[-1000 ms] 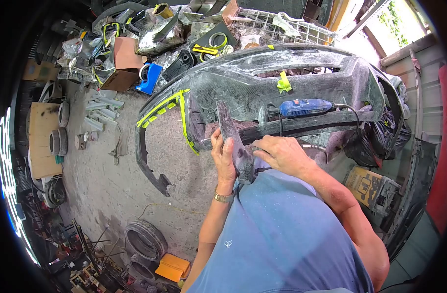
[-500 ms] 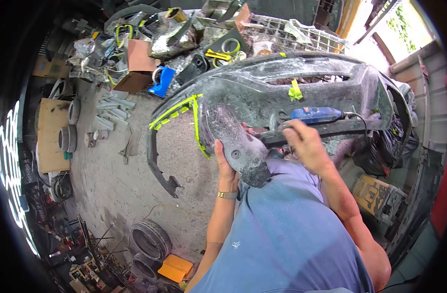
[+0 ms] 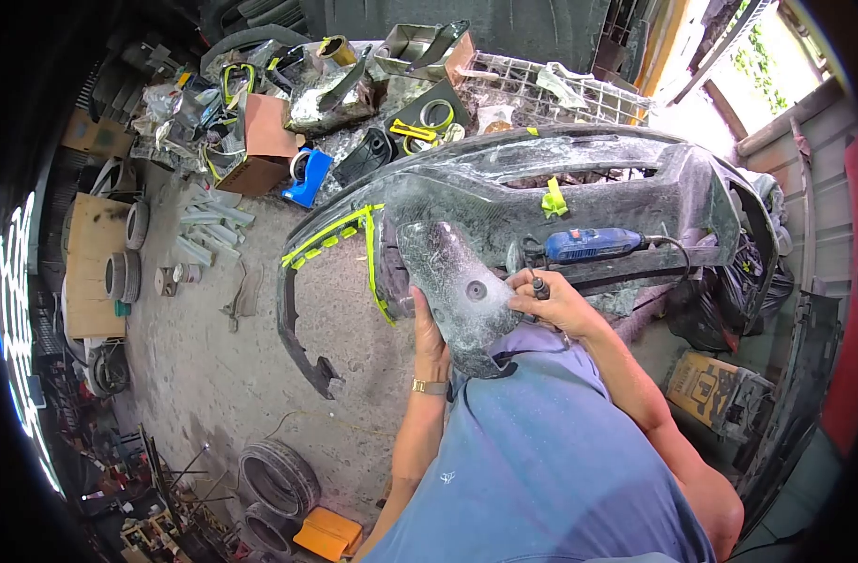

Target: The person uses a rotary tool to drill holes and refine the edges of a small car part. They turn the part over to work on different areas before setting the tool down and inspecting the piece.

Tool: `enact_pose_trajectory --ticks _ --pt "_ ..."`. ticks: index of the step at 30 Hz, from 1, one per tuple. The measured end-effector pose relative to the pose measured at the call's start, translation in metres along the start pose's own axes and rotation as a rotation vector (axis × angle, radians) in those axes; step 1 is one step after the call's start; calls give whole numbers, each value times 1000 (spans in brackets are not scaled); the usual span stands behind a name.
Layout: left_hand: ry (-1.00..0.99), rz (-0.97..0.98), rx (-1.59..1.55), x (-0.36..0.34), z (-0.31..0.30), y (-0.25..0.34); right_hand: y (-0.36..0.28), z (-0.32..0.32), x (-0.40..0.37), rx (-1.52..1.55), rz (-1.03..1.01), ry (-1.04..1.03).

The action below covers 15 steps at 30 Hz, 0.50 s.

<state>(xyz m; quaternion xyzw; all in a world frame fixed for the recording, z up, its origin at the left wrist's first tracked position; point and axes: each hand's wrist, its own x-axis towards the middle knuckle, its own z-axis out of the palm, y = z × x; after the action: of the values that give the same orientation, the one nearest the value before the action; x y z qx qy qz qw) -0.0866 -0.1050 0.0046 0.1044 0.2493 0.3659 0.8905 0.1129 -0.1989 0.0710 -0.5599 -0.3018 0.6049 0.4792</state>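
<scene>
Up close, the left hand (image 3: pixel 431 330) grips a dusty grey plastic trim piece (image 3: pixel 457 291) by its lower edge, fingers curled behind it and thumb on the near side. The piece stands tilted, rising toward 11 o'clock from that hand. At its 3 o'clock edge the right hand (image 3: pixel 553 302) is closed around a small dark handpiece (image 3: pixel 539 284), knuckles against the piece. Just beyond, at 1 o'clock, a blue rotary tool (image 3: pixel 593 244) lies on the sanded bumper (image 3: pixel 579 183).

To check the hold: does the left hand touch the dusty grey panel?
Touching. The head view shows the left hand gripping the dusty grey panel along its edge.
</scene>
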Motion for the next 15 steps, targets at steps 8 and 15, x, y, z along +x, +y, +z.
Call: enact_pose_trajectory --ticks 8,15 --pt "24 399 914 -2 34 -4 3 3 -3 17 -76 24" --pt "260 358 1009 2 32 7 2 -1 -11 169 -25 -24"
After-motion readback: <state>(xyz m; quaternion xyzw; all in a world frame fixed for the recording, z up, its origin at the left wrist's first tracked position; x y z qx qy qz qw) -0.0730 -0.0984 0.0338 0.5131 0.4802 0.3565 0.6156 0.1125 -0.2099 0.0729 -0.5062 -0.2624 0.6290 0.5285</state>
